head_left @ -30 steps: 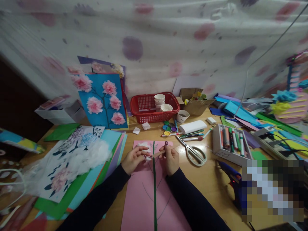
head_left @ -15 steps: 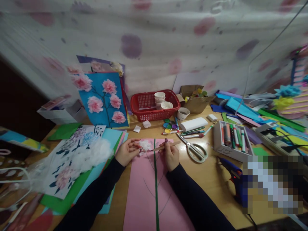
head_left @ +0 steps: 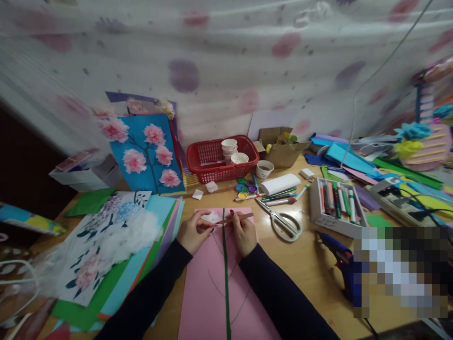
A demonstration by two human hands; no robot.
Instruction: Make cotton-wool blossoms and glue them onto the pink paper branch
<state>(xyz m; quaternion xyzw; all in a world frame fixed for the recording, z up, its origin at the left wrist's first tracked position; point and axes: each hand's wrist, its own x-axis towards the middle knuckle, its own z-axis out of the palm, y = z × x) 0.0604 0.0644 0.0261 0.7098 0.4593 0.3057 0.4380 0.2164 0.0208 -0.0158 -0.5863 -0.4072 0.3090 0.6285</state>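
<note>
A pink sheet of card [head_left: 198,297] lies before me, with a green stripe [head_left: 227,283] down its middle and thin grey lines branching off it. Close to the top edge my left hand [head_left: 194,232] is closed, thumb and fingers together; what it pinches is too small to tell. Beside those fingers is a white tuft [head_left: 211,217]. Across the stripe, my right hand [head_left: 243,233] grips a slim light-brown stick [head_left: 246,216], whose dark tip points left toward the left fingertips.
White-handled scissors [head_left: 286,227] lie right of the card, near a box of markers [head_left: 338,203] and a blue glue gun [head_left: 338,252]. Cotton wool [head_left: 141,233] rests on papers at left. Behind stand a red basket [head_left: 201,174] and a blue flower picture [head_left: 136,141].
My hands have come closer together. The right hand and its stick have shifted left, the tip now near the left fingers. The whole view has moved slightly.
</note>
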